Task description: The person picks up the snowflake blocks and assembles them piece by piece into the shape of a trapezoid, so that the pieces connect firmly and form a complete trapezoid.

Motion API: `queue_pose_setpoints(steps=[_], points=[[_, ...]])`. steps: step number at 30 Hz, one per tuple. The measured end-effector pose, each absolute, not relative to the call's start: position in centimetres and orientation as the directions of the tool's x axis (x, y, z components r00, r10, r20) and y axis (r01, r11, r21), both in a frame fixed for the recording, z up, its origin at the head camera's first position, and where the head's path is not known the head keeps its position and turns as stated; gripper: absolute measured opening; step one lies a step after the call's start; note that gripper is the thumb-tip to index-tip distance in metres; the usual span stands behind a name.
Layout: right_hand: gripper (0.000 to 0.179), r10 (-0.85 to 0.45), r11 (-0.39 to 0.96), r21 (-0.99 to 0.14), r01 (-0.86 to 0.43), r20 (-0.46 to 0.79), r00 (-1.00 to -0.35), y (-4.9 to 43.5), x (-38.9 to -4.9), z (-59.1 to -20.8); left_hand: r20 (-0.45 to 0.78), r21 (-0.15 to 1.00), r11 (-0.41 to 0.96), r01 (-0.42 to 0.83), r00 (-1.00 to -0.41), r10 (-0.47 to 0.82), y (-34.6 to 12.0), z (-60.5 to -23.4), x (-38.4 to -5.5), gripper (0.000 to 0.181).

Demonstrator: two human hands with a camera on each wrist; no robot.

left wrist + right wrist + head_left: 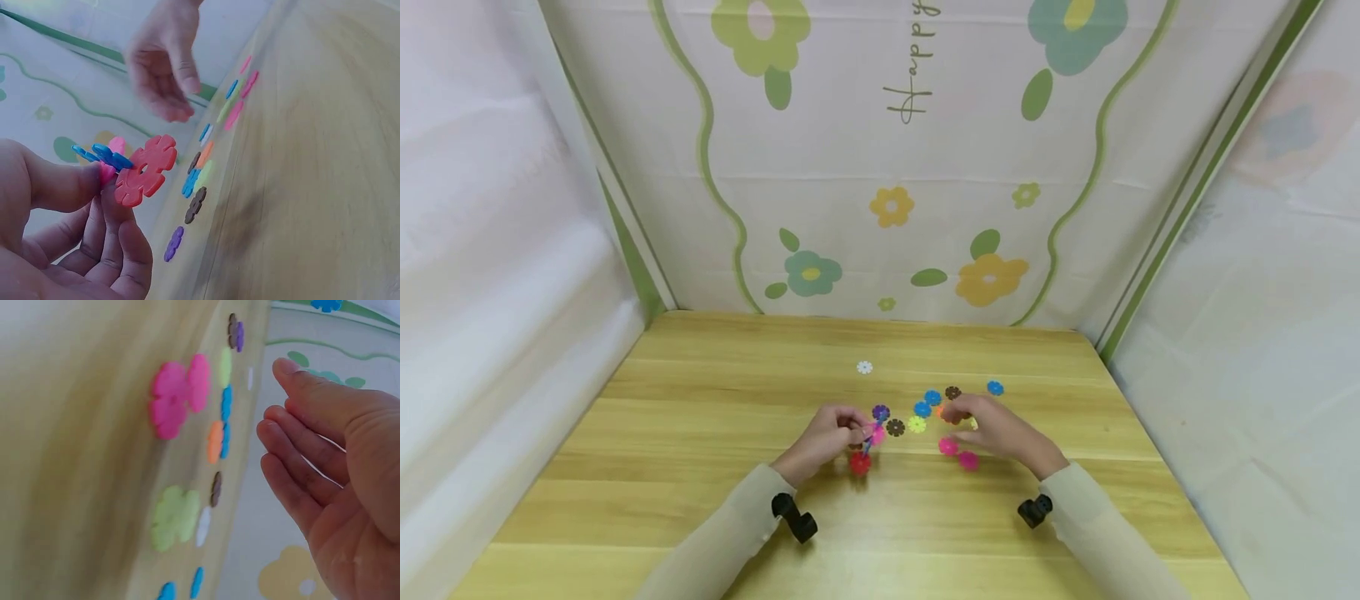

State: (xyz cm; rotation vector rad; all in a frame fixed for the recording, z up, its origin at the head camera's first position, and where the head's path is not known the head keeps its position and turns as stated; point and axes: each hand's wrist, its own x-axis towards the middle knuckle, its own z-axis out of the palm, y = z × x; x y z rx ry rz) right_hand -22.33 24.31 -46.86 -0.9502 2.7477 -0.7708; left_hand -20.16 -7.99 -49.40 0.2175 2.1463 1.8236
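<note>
Between thumb and fingertips, my left hand (823, 437) pinches several joined flower-shaped plastic discs. In the left wrist view, a red disc (145, 175) is at the near end of this cluster, with a blue disc (114, 156) slotted beside it and pink behind. Part of the cluster is hidden by the thumb. My right hand (1003, 429) hovers above the loose discs at right, fingers relaxed and apart. The right wrist view shows nothing held in it. Two pink discs (169, 400) and a yellow-green disc (175, 517) lie on the table near it.
The wooden table (700, 400) carries more loose discs between the hands: purple (881, 412), brown (896, 427), yellow-green (917, 425) and blue (922, 408). A white disc (865, 367) lies farther back, a blue disc (996, 388) to the right. Fabric walls (850, 150) enclose the table.
</note>
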Motion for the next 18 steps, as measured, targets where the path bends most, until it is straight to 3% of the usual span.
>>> queue_pose_setpoints(steps=[9,18], points=[[0.028,-0.571,0.692,-0.521,-0.5,0.029,-0.82,25.7,-20.8,-49.7,-0.122,0.982,0.175,-0.067,-0.936,0.329,-8.3,-49.2,-20.3,0.009],[0.019,-0.57,0.712,-0.492,-0.5,0.01,-0.822,25.3,-21.1,-49.9,-0.122,0.984,0.163,-0.069,-0.932,0.341,-8.3,-49.3,-20.4,0.009]])
